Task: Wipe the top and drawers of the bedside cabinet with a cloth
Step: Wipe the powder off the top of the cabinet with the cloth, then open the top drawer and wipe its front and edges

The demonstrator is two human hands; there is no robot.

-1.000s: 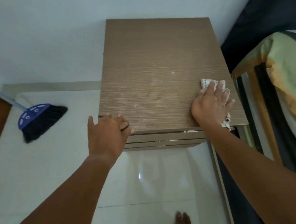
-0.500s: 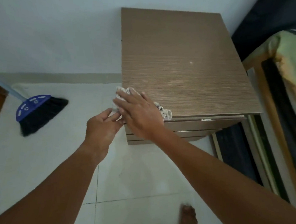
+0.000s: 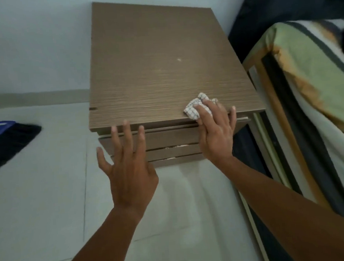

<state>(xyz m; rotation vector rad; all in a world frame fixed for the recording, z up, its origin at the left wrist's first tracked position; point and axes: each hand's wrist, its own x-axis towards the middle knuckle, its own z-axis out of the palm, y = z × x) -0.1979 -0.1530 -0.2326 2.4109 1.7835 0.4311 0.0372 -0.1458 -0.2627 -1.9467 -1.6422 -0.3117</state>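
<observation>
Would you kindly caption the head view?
Right hand presses cloth on cabinet top; left hand open.

The top of the bedside cabinet [image 3: 157, 56] lies bare from the back edge to near the front, so a hand could sweep across it freely; only the crumpled cloth [image 3: 196, 106] under the right hand [image 3: 216, 135] takes up the front right corner. The left hand [image 3: 129, 170] hovers spread before the drawer fronts [image 3: 167, 138], covering their left part — the middle stretch between the two hands is open. To the right the bed [image 3: 311, 92] stands close beside the cabinet, leaving what looks like a narrow dark gap, hard to judge. To the left the floor [image 3: 48, 179] is open as far as the broom [image 3: 7, 142], well apart. Behind, the wall [image 3: 34, 42] closes off the back edge.
</observation>
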